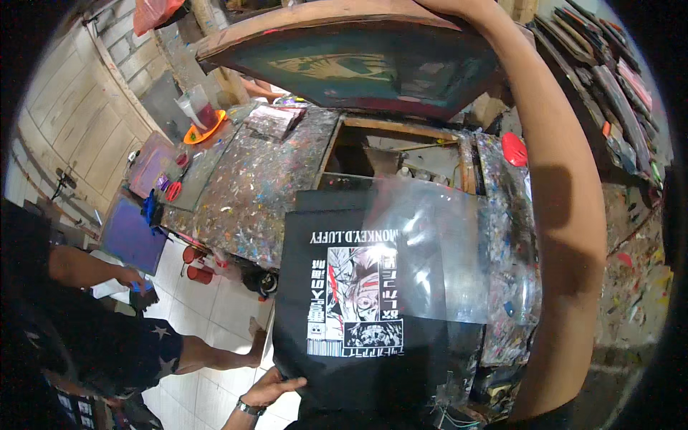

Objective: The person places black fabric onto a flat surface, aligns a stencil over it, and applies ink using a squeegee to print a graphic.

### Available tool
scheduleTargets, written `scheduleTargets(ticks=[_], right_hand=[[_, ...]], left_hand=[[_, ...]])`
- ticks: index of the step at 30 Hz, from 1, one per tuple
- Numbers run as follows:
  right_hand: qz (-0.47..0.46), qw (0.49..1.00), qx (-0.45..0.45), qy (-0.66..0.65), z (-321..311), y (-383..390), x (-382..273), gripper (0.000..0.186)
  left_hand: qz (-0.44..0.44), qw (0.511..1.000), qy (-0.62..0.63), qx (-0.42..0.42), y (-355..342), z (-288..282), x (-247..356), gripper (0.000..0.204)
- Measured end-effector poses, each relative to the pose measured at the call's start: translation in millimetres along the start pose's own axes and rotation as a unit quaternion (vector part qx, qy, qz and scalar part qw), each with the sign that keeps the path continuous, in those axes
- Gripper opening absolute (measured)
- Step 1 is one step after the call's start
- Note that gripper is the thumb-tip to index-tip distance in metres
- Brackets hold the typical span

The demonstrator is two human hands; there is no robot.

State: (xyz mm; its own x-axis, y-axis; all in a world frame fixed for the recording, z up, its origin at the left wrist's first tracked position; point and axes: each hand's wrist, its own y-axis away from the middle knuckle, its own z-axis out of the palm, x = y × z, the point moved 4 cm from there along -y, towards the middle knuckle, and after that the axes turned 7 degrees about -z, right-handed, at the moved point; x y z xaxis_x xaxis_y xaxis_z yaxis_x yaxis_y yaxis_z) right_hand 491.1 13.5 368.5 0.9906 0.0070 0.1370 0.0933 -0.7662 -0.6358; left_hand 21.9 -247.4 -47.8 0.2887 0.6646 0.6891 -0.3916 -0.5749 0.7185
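Observation:
My left hand point(276, 387), a watch on its wrist, grips the lower left edge of a black fabric piece point(373, 387) printed with white lettering and a red-accented manga-style panel point(352, 283). A clear plastic sheet point(473, 261) lies over its upper right part. My right arm is raised along the right, and my right hand point(448, 8), cut off by the top edge, holds the top rail of a large wooden screen frame point(351, 68). The screen is tilted up above the bench, its mesh dark green with a pale pattern.
A paint-spattered bench point(229, 193) has an orange tray point(201, 132), a red object point(514, 149) and an opening holding bottles point(405, 172). Another person point(86, 322) stands at the left near red cans point(197, 269). Stacked boards point(613, 86) lean at upper right.

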Motion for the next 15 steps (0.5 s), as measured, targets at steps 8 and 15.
scheduleTargets(ticks=[8, 15], right_hand=[[0.012, 1.0, 0.017, -0.016, 0, 1, 7, 0.058], [-0.054, 0.995, -0.02, 0.076, 10, -4, 11, 0.049]], left_hand=[[0.102, 0.98, -0.127, 0.113, -83, -25, 56, 0.067], [0.183, 0.959, -0.181, 0.12, -120, -18, 88, 0.07]])
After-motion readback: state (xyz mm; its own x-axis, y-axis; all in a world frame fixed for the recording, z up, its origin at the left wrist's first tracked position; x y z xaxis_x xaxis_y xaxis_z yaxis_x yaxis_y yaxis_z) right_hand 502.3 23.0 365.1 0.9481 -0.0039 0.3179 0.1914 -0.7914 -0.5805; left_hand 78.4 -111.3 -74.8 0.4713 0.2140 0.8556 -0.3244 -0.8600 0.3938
